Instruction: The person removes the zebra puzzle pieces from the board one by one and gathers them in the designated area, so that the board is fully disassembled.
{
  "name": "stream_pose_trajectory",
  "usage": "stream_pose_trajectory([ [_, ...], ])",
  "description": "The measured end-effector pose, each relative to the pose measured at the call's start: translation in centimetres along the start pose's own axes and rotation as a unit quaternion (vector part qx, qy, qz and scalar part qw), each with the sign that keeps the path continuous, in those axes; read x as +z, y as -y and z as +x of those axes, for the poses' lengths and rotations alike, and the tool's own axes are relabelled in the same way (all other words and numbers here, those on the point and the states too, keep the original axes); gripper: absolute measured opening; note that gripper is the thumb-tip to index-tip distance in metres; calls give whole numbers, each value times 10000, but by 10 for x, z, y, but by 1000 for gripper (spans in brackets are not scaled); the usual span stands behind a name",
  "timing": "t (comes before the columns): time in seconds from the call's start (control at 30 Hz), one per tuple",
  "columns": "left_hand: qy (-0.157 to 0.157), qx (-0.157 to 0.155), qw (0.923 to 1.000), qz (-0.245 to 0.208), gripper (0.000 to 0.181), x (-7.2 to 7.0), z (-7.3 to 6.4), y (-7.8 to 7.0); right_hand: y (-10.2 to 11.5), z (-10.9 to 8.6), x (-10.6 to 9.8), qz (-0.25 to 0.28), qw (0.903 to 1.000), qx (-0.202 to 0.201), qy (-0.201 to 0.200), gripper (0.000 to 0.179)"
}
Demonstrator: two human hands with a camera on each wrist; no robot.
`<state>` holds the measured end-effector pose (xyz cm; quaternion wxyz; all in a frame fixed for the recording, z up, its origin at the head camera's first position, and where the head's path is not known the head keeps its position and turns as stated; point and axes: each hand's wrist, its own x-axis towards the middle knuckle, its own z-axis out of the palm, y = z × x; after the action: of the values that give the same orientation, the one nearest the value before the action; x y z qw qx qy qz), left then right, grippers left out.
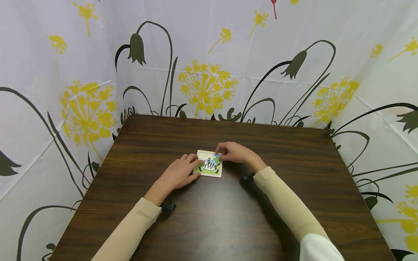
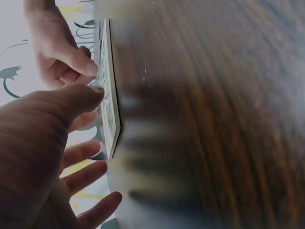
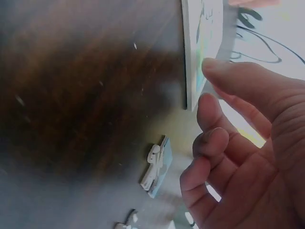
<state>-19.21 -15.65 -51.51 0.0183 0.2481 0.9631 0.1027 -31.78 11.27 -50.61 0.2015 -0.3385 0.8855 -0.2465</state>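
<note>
A small zebra jigsaw puzzle (image 1: 210,167) in a cream-framed tray (image 1: 210,175) lies flat on the table between the hands. My left hand (image 1: 181,170) rests along its left side, index finger reaching over the picture and thumb (image 2: 86,98) at the near edge; the other fingers are spread. At the upper right corner, my right hand (image 1: 236,152) bends over a blue puzzle piece (image 1: 216,155), which shows between thumb and fingertips at the board's surface. In the right wrist view, its thumb (image 3: 233,71) touches the picture while the other fingers curl beside the tray's corner.
Loose puzzle pieces lie on the dark wooden table (image 1: 209,224) beyond the right hand: a blue-faced one (image 3: 159,167) and another (image 3: 127,222) at the view's lower edge. A flower-printed curtain (image 1: 209,54) borders the table's back and sides.
</note>
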Motion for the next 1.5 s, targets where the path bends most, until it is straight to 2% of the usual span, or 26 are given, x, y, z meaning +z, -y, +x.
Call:
stream_pose_trajectory([
  [0.1,-8,106,9999,38,49,1,0,0,4,5,-3,-226,9995,21,212,22],
  [0.47,114,79,9996,230,48,1,-2,5,11,12,-14,-771,9940,-100,768,27],
  [0.63,212,63,9996,196,49,0,-1,4,15,9,-19,-1609,9833,-203,821,30],
  [0.77,256,15,9996,84,47,-1,-1,3,22,8,-20,-2543,9631,-481,740,33],
  [1.0,274,-31,9996,-21,43,-4,-3,4,36,12,-17,-3464,9311,-925,671,37],
  [1.3,389,-39,9992,-17,44,-3,0,6,44,16,-18,-4853,8592,-1534,519,34],
  [1.4,446,-61,9990,-37,45,-4,2,5,47,18,-17,-5072,8438,-1668,543,32],
  [1.5,529,-108,9985,-47,47,-5,4,1,50,20,-16,-5196,8347,-1719,608,31],
])
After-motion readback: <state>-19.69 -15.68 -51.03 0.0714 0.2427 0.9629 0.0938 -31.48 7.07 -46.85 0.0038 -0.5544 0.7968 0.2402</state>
